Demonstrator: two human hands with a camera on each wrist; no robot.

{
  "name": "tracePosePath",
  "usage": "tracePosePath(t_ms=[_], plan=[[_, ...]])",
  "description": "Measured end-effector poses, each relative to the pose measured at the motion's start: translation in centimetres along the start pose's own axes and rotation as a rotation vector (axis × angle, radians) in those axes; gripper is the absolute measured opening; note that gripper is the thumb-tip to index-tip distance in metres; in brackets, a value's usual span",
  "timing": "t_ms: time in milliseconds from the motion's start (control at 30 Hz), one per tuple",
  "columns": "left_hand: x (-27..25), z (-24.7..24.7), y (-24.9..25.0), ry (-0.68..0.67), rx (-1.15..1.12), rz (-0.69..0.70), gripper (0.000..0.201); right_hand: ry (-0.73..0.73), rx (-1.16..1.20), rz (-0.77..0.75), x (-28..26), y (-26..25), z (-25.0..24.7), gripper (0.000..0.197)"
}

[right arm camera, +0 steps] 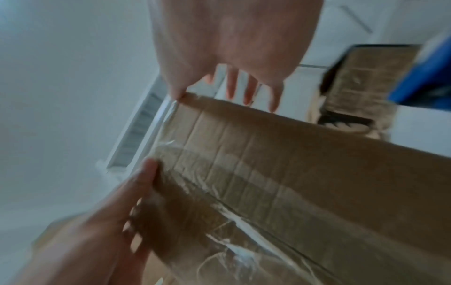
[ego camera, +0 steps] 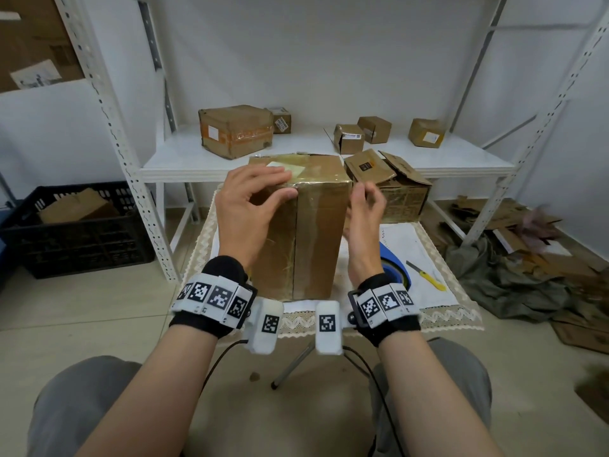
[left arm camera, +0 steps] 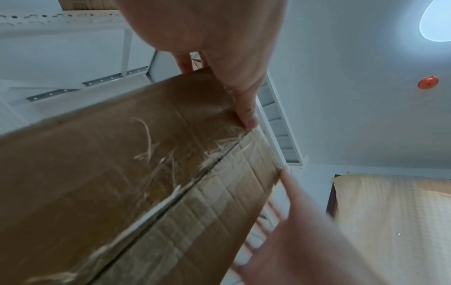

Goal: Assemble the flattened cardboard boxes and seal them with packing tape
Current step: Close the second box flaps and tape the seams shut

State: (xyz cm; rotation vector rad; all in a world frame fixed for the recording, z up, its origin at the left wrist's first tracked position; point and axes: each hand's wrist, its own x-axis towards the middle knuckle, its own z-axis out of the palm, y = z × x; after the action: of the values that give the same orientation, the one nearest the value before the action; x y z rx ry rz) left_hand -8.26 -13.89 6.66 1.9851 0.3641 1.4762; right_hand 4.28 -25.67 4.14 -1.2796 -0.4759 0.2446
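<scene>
A tall brown cardboard box (ego camera: 309, 232) stands upright on the small table, with clear tape shining over its top and down the front seam (left arm camera: 195, 183). My left hand (ego camera: 285, 184) lies over the box's top left corner, fingers across the taped top and thumb (left arm camera: 246, 108) pressing the front edge at the seam. My right hand (ego camera: 362, 196) is at the box's upper right edge, blurred, fingers loose; its thumb (right arm camera: 179, 92) touches the top corner while the other fingers reach past the box. The blue tape dispenser (ego camera: 395, 265) lies on the table right of the box, partly hidden behind my right wrist.
A yellow utility knife (ego camera: 428, 277) lies right of the dispenser on the lace-edged table (ego camera: 445, 311). An open box (ego camera: 395, 186) stands behind. Sealed boxes (ego camera: 235, 130) sit on the white shelf (ego camera: 184, 159). A black crate (ego camera: 75, 225) is left; cardboard scraps (ego camera: 527, 258) cover the floor right.
</scene>
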Motion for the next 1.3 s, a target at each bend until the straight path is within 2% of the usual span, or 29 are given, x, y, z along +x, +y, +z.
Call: tracePosePath(t_ms=[67, 167, 233, 333, 400, 467, 633, 733, 800, 900, 967, 1067, 1133, 1233, 1300], plan=[[0.0, -0.4, -0.1, 0.0, -0.016, -0.019, 0.025, -0.054, 0.024, 0.248, 0.1, 1.9, -0.7, 0.056], [0.2, -0.9, -0.3, -0.011, -0.018, -0.035, 0.025, -0.117, -0.055, 0.458, 0.4, 4.6, -1.5, 0.047], [0.2, -1.2, -0.5, -0.018, -0.019, -0.033, 0.025, -0.153, -0.132, 0.535, 1.0, 6.3, -1.6, 0.055], [-0.2, -1.4, -0.6, -0.015, -0.023, -0.017, 0.024, -0.157, -0.225, 0.579, 3.1, 9.8, -2.3, 0.086], [-0.4, -1.5, -0.6, -0.001, -0.024, -0.008, 0.024, -0.15, -0.232, 0.639, 2.9, 9.4, -2.3, 0.094], [-0.5, -1.6, -0.6, 0.019, -0.032, -0.01, 0.023, -0.117, -0.217, 0.695, 1.6, 7.2, -1.7, 0.086], [-0.1, -2.4, -0.6, 0.085, -0.032, -0.064, 0.023, -0.06, -0.012, 0.803, -0.2, 4.8, -1.9, 0.059], [0.5, -3.5, -0.7, 0.151, -0.076, -0.118, 0.024, -0.014, 0.135, 0.735, -0.7, 4.6, -2.0, 0.057], [1.1, -4.4, -0.5, 0.199, -0.12, -0.143, 0.024, 0.012, 0.223, 0.613, -0.8, 4.4, -2.0, 0.053], [1.8, -5.4, -0.3, 0.301, -0.152, -0.182, 0.022, 0.078, 0.41, 0.426, -1.0, 3.2, -2.0, 0.03], [2.0, -5.7, -0.6, 0.34, -0.199, -0.24, 0.014, 0.041, 0.469, 0.304, -0.9, 2.4, -1.7, 0.031], [1.5, -5.9, -1.9, 0.333, -0.167, -0.33, 0.011, -0.074, 0.366, 0.149, -1.0, 1.2, -1.1, 0.054], [1.0, -5.8, -3.2, 0.35, -0.14, -0.406, 0.014, -0.094, 0.293, 0.05, -0.9, 0.6, -1.0, 0.053], [0.0, -5.4, -4.5, 0.367, -0.141, -0.547, 0.031, -0.076, 0.162, -0.128, -1.0, 0.0, -0.9, 0.059], [-0.6, -5.0, -4.6, 0.384, -0.162, -0.625, 0.035, -0.064, 0.14, -0.189, -1.2, -0.4, -0.7, 0.057]])
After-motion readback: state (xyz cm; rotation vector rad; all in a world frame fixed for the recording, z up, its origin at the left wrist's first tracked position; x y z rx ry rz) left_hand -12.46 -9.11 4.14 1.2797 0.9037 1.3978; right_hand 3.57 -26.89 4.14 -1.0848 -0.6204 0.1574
